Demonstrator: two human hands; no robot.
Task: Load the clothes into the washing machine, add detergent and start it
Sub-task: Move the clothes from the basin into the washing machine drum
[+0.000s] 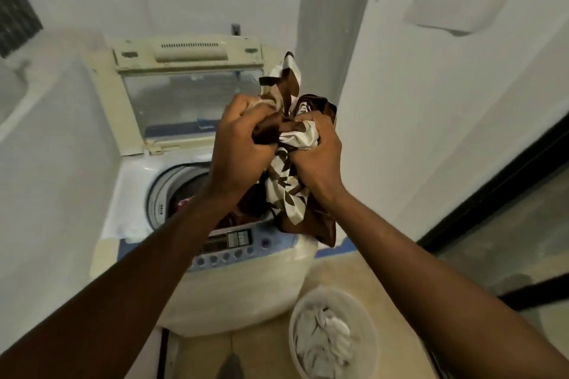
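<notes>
Fingers of the left hand (pixel 237 144) and right hand (pixel 317 154) curl tight into a bunched brown-and-white garment (pixel 286 194), held over the washing machine (pixel 234 292). Loading is under way. Next, it likely drops at 7 o'clock into the drum (pixel 160 191), which the arms mostly hide. White laundry fills the basket (pixel 332 335) at 5 o'clock. No detergent shows.

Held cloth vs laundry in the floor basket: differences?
The patterned cloth is brown and white; the laundry is plain white. The cloth is gripped by left hand and right hand over the washing machine; the laundry lies in its basket on the floor. Both are crumpled.
</notes>
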